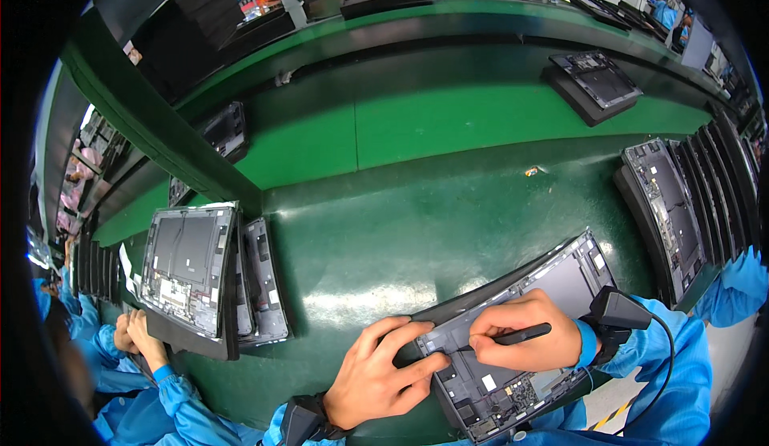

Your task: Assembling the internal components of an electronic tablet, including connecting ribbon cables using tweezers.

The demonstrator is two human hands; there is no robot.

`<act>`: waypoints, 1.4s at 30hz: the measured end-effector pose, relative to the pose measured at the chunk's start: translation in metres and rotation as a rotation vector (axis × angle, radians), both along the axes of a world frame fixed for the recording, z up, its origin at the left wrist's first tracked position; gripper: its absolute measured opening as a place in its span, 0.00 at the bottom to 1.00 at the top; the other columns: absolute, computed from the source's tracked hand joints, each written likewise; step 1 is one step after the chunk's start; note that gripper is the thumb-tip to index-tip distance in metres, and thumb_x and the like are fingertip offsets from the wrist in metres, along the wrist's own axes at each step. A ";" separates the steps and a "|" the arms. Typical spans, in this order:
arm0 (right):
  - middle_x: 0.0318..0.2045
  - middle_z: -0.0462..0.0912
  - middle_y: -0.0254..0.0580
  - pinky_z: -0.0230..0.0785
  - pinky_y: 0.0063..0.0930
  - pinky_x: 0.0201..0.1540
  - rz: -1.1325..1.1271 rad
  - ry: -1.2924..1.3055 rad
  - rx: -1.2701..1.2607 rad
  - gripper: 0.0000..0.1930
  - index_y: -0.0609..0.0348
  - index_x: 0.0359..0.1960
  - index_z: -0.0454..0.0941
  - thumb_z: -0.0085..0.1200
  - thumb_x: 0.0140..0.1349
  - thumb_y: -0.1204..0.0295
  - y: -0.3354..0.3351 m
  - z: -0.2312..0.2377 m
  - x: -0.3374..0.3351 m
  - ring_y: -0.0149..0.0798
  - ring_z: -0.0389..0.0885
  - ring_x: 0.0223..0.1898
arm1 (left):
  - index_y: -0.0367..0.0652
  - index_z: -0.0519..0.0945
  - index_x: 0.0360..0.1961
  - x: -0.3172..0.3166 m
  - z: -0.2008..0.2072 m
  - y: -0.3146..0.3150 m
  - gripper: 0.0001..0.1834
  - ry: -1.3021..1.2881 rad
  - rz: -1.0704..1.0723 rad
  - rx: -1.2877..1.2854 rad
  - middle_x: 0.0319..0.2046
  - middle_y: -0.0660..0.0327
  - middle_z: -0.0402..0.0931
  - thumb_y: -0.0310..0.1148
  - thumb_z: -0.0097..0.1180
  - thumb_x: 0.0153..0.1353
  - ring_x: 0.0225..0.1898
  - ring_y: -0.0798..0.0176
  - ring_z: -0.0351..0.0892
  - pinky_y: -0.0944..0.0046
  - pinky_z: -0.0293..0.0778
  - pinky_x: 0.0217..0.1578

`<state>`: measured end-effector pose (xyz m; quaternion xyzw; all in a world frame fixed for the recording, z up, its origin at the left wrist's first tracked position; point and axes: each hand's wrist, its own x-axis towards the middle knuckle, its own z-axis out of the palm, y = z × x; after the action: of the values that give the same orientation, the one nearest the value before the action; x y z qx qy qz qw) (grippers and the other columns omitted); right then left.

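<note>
Leaning over a glossy green workbench (384, 230), a person in blue sleeves works on an open grey metal-and-plastic device shell, flat and rectangular with circuit boards showing inside (553, 286), which lies tilted on the bench at the lower right, close to the body. The left hand (380, 382) presses down on the shell's near-left corner with fingers spread flat, gripping nothing. The right hand (525, 334) is pinched closed around a slim black pen-shaped tool (521, 335), its tip touching the shell's interior. Judging by its look, the shell is light and stiff but thin, with exposed boards that seem fragile; the bare outer frame edges look like the safest place to hold, well away from the components. Black wrist devices sit on both forearms. To the left, another open grey shell leans on a dark stand (188, 266), beside a co-worker's hands (136, 338). More shells stand stacked at the right (669, 213).
</note>
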<state>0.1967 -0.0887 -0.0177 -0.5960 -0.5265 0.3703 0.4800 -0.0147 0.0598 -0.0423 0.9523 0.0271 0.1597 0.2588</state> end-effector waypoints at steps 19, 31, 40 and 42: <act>0.24 0.77 0.39 0.74 0.32 0.25 0.002 -0.565 0.269 0.10 0.63 0.34 0.77 0.65 0.50 0.80 -0.023 0.002 -0.023 0.43 0.81 0.22 | 0.60 0.87 0.37 0.002 0.001 -0.009 0.13 -0.060 0.052 0.157 0.54 0.61 0.75 0.35 0.67 0.48 0.57 0.47 0.70 0.54 0.77 0.50; 0.35 0.89 0.43 0.78 0.23 0.40 0.043 0.116 -0.015 0.13 0.64 0.43 0.86 0.70 0.58 0.74 0.002 0.017 0.014 0.29 0.86 0.35 | 0.53 0.88 0.39 0.001 0.001 -0.008 0.12 -0.076 0.048 0.023 0.50 0.57 0.77 0.33 0.67 0.52 0.55 0.47 0.77 0.52 0.79 0.52; 0.33 0.89 0.43 0.78 0.26 0.39 0.159 -0.008 -0.202 0.09 0.62 0.36 0.89 0.72 0.54 0.74 0.015 0.014 0.015 0.35 0.88 0.35 | 0.49 0.87 0.40 0.002 0.001 -0.001 0.11 -0.137 0.039 -0.116 0.48 0.60 0.78 0.33 0.67 0.54 0.54 0.54 0.81 0.59 0.83 0.45; 0.32 0.89 0.42 0.77 0.26 0.36 0.159 -0.025 -0.052 0.08 0.61 0.36 0.89 0.71 0.55 0.74 0.015 0.009 0.015 0.35 0.87 0.32 | 0.48 0.88 0.41 0.001 0.002 -0.002 0.13 -0.123 0.036 -0.144 0.49 0.58 0.77 0.31 0.68 0.51 0.53 0.51 0.81 0.56 0.82 0.47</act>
<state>0.2115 -0.0739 -0.0088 -0.5693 -0.5681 0.4134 0.4270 -0.0136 0.0581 -0.0407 0.9190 0.0398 0.2200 0.3247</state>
